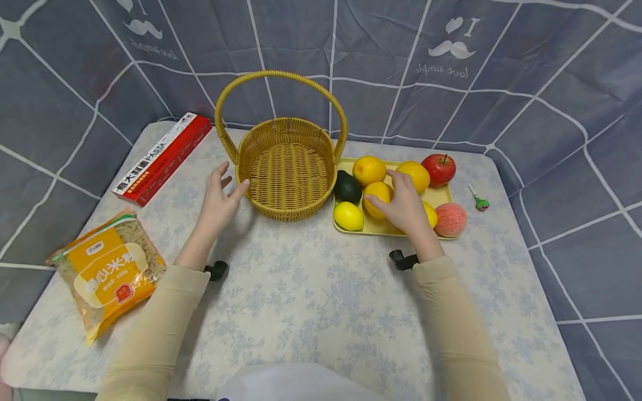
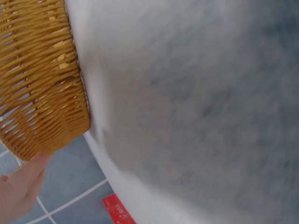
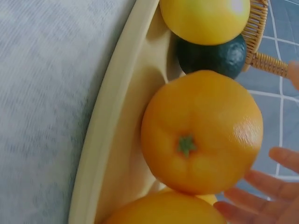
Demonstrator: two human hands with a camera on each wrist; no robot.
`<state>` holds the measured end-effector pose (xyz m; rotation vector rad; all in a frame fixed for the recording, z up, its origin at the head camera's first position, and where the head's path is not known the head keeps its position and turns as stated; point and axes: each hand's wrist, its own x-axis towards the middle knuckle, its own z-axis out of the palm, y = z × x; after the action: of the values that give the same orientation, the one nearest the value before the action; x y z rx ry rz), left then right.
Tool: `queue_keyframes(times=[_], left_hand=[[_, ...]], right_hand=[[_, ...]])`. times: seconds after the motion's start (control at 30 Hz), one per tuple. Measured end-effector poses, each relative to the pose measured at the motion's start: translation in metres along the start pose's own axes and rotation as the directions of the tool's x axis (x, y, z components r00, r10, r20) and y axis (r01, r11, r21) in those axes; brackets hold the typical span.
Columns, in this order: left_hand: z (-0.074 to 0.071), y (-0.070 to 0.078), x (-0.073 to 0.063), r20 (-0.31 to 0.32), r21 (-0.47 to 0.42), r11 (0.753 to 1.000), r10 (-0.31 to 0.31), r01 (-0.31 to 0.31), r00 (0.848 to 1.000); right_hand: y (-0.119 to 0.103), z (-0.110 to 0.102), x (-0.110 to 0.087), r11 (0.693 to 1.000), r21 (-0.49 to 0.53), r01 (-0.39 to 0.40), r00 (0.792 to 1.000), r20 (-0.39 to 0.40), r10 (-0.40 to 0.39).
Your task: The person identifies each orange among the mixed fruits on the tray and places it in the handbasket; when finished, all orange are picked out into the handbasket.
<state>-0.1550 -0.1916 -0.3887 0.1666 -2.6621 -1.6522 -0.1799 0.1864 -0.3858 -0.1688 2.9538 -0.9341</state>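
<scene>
Beside the left rim of a wicker basket with a tall arched handle is my left hand, fingers spread, holding nothing. In the left wrist view its fingers come up to the basket's woven side; contact is unclear. My right hand reaches over a yellow tray, thumb and fingers parted around an orange. The right wrist view shows the orange resting in the tray, with spread fingers close to its side. No firm grip shows.
Also on the tray are a lemon, a dark green avocado, more orange fruits, an apple and a peach. A lollipop lies to the right. A red pasta box and an orange food bag lie left.
</scene>
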Motion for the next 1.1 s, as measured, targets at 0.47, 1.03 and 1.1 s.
queue_keyframes(times=[0.47, 1.03, 1.1], left_hand=[[0.004, -0.009, 0.002, 0.065, -0.123, 0.983, -0.132, 0.139, 0.989], [0.009, -0.009, 0.012, 0.089, -0.244, 0.956, -0.148, 0.165, 0.985], [0.01, -0.008, 0.012, 0.087, -0.252, 0.953, -0.15, 0.168, 0.985]], right_hand=[[-0.008, 0.018, 0.007, 0.99, -0.082, -0.112, 0.993, 0.026, 0.115], [-0.007, 0.025, 0.009, 0.988, -0.1, -0.119, 0.993, 0.015, 0.121], [-0.007, 0.022, 0.008, 0.99, -0.078, -0.121, 0.992, 0.013, 0.123]])
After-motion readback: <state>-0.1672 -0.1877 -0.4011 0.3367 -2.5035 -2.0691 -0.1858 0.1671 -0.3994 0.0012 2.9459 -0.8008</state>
